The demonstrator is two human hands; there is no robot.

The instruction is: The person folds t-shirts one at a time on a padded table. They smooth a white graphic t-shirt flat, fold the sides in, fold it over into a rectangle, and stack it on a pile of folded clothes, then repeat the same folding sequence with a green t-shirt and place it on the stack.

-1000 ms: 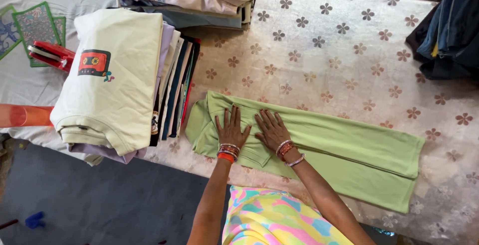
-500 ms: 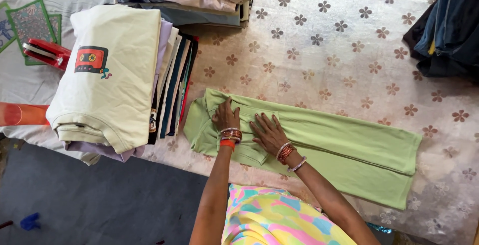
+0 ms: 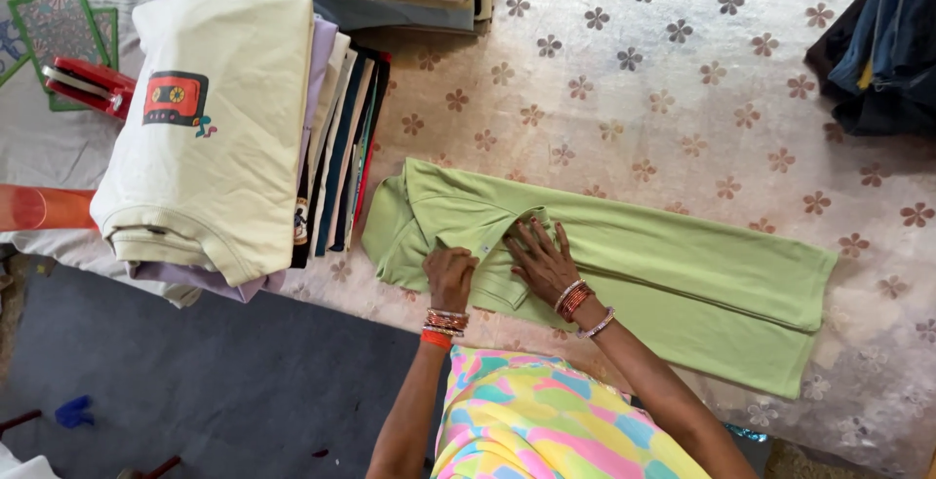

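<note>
Left hand [image 3: 449, 275] now lower, grip clenched on green shirt [image 3: 624, 265] (right hand [image 3: 542, 261] flat, released).

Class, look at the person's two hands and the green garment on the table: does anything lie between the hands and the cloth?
Nothing visible does. The left hand and right hand both rest directly on the green garment.

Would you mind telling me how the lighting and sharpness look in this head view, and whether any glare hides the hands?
Head view: even, soft daylight; mild sheen on the floral table cover, no glare on either hand. Left hand and right hand are sharp on the green garment; the floor lies in shade.
</note>
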